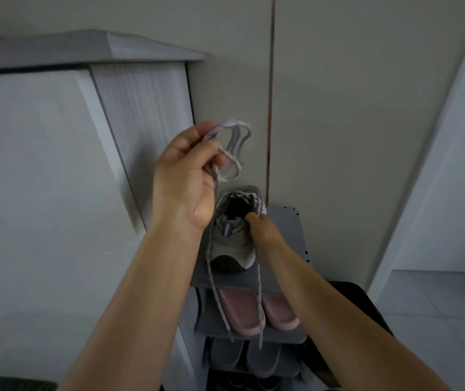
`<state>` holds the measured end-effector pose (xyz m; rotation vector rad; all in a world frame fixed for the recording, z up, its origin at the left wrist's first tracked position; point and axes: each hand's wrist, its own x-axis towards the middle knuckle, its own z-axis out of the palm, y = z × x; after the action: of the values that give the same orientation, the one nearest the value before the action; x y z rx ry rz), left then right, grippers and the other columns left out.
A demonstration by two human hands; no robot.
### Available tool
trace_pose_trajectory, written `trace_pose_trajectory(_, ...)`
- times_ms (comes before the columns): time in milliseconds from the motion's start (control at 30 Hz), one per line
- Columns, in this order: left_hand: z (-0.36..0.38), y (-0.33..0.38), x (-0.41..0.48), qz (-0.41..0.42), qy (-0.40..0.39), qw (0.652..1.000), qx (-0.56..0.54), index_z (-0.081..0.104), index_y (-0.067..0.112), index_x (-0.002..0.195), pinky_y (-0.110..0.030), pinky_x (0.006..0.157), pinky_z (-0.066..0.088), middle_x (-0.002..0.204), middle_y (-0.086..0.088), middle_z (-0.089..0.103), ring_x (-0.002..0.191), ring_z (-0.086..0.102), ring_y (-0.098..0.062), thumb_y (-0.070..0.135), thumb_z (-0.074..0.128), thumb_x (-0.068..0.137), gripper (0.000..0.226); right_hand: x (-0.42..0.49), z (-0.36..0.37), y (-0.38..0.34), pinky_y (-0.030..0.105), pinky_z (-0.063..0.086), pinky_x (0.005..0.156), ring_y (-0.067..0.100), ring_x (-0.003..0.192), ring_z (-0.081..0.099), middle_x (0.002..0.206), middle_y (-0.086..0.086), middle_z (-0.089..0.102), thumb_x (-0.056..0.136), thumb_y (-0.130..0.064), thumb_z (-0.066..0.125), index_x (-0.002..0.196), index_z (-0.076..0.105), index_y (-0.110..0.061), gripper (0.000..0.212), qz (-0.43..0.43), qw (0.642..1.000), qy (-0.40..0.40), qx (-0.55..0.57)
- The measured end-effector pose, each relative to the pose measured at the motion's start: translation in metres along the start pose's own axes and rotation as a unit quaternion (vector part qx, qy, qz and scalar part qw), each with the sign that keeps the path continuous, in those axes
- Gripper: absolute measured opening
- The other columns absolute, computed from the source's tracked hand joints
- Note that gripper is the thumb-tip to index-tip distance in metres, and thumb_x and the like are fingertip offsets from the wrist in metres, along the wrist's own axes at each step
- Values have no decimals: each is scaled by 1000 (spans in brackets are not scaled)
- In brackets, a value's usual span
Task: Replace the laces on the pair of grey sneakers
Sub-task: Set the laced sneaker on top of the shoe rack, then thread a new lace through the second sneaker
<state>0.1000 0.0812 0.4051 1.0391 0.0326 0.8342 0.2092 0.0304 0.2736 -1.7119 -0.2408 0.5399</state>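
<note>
A grey sneaker [232, 249] stands heel-towards-me on the top shelf of a grey shoe rack [287, 249]. Its own lace ends [259, 303] hang down loose over the shelf edge. My right hand [262, 231] grips the sneaker at its collar, fingers at the opening. My left hand [186, 176] is raised above the sneaker and holds a bunched loose grey lace [235, 148], whose loops stick out past my fingers.
Pink slippers [256, 311] sit on the rack's second shelf and grey shoes [242, 359] on the third. A white cabinet [42, 165] stands to the left, a wall behind, and tiled floor [434, 311] lies to the right.
</note>
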Motion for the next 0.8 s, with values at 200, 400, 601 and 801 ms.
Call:
trace_pose_trajectory(200,38,21,-48,-88,-117,988,-40,60,6,84,-13,50,47,67,-1,59,53,51,-6,-9,46,85,20,-87,-29,-21,12,49,80,-3,86,61,98,-6,69,93,-2,41,107,63,-12,28,-225,966,-18,128)
trace_pose_trajectory(400,17,-37,-90,-218,-32,975,-16,59,3,83,-13,45,45,59,-4,58,41,52,-5,-10,44,87,21,-170,-68,36,31,54,63,23,61,65,64,13,66,87,-23,39,79,70,-7,36,-109,914,-146,361)
trace_pose_trajectory(601,-6,-88,-189,-406,-26,908,-100,59,2,68,-13,40,43,60,-6,57,42,51,-6,-10,41,87,29,-175,-125,185,32,42,90,30,117,52,120,8,54,84,-44,53,123,50,-18,47,58,942,-8,-332)
trace_pose_trajectory(801,-21,-98,-233,-407,-15,912,-44,56,-1,84,-15,43,46,59,-5,54,44,51,-7,-12,44,84,16,-204,-148,270,27,38,102,20,123,47,135,1,45,70,-53,72,131,30,-31,78,202,931,-106,-286)
